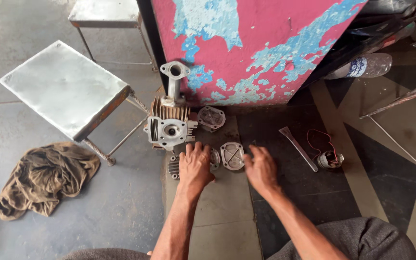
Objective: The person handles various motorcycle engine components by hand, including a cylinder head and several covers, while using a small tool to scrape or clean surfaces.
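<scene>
Head view shows the left hand point(195, 163) flat over small finned parts point(174, 166), holding nothing; the right hand point(261, 168), fingers loosely open, hovers beside the oval cover plate point(232, 155). Sorting engine pieces near the cylinder head point(168, 126), it seems; picking up that plate needs a pinch at its rim.

Floor point(121, 207): grey concrete at left, dark and pale tiles at right. Finned engine cylinder head point(168, 126) stands near centre, by the far pink-and-blue panel. Round metal cover point(211, 118) just right of it; second cover point(232, 155) nearer. Flat metal tool point(298, 148) and small wired coil point(329, 159) further right. Brown rag point(44, 178) at near left. Plastic bottle point(362, 66) far right. Metal stool point(66, 86) stands left.
</scene>
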